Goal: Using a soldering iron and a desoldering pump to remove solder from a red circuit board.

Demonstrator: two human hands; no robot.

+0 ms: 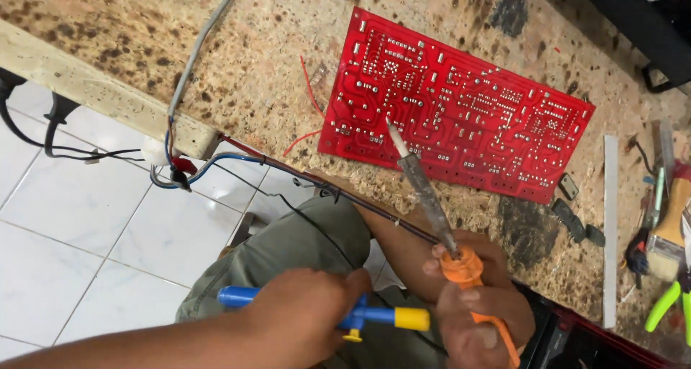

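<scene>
Left hand [302, 311] is wrapped around a blue and yellow desoldering pump [360, 316] down near the lap, right hand [475, 297] grips the orange-handled soldering iron [432, 203] with its tip on the red circuit board [461, 106], paintbrush [666, 236] far right.

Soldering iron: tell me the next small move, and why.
Probably bring the desoldering pump up beside the iron's tip. The right hand holds the soldering iron with its tip on the red board, while the left hand holds the pump low over the lap, well away from that joint.
</scene>
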